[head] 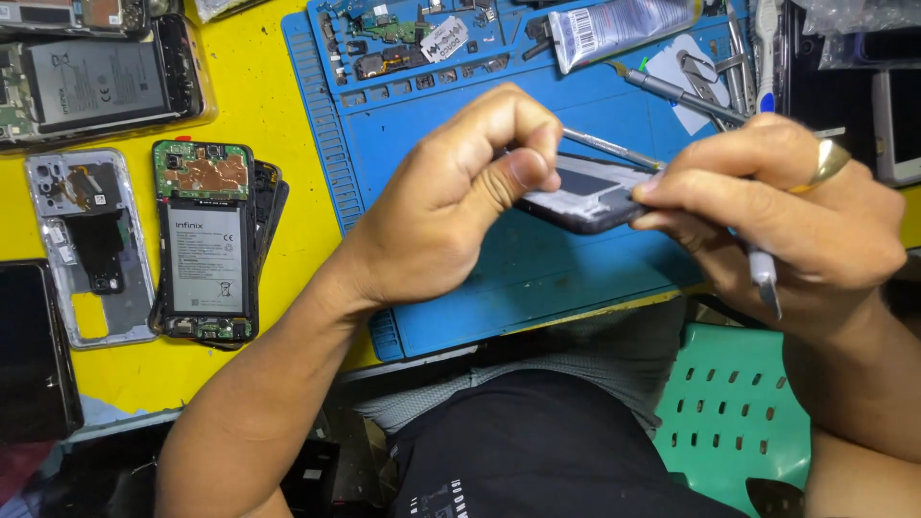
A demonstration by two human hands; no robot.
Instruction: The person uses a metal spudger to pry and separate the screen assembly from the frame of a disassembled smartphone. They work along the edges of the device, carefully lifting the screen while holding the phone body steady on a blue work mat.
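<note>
A dark phone [585, 197] with its back removed is held above the blue work mat [537, 269]. My left hand [451, 197] pinches its left end between thumb and fingers. My right hand [782, 206], with a gold ring on one finger, grips the phone's right end and also holds a slim metal tool [765, 273] whose tip points down past my palm.
Left on the yellow table [259, 105] lie an opened phone with battery and green board [203, 240], a grey phone frame [86, 245] and a dark screen [34, 350]. Small parts, a tube [624, 27], tweezers and a screwdriver [672, 91] sit on the mat's far side. A green plastic stool [729, 412] stands below.
</note>
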